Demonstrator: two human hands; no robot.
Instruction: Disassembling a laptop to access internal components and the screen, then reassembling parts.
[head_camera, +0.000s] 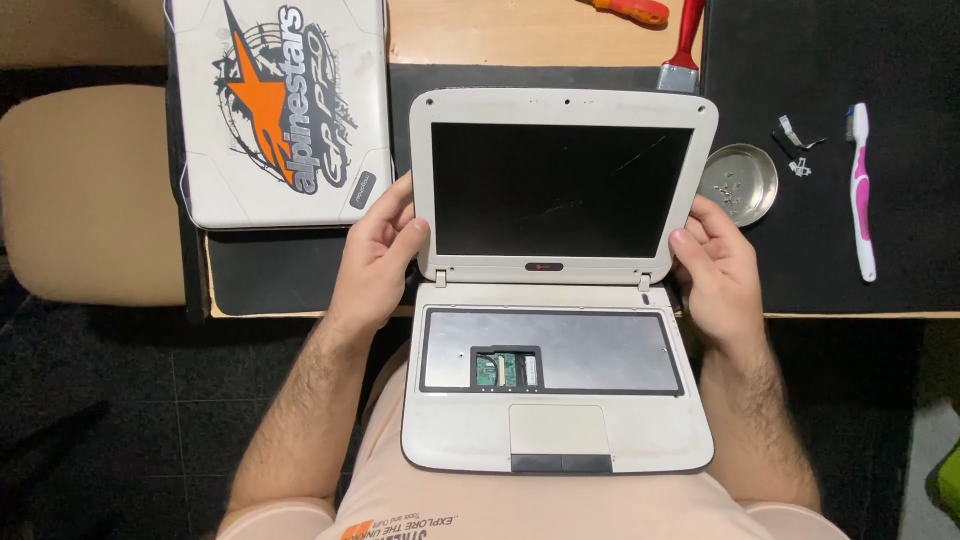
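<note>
Dark floor shows under the person's lap, and on that lap, nearest the camera, rests the base of a small white laptop, its keyboard gone so that a bare grey metal tray fills the deck, with a small cut-out showing a green board and a trackpad toward 6 o'clock. From the hinge the screen stands up toward 12 o'clock, its long axis running 9 to 3, dark glass with faint scratches. The left hand clasps the lid's left edge, thumb on the front bezel at the lower corner and fingers wrapped behind; the right hand does the same on the right edge, thumb tip on the bezel, fingers curled round the back (their tips are hidden). Both hands sit level, at 9 and 3 of the lid, neither nearer than the other. Beyond, on the wooden desk and its black mat, lie a second closed laptop with an orange star sticker at 11 o'clock, a round metal dish of screws just beside the right hand at 2 o'clock, small metal clips, a pink and white toothbrush, a red-handled brush and an orange-handled tool at 12 o'clock.
</note>
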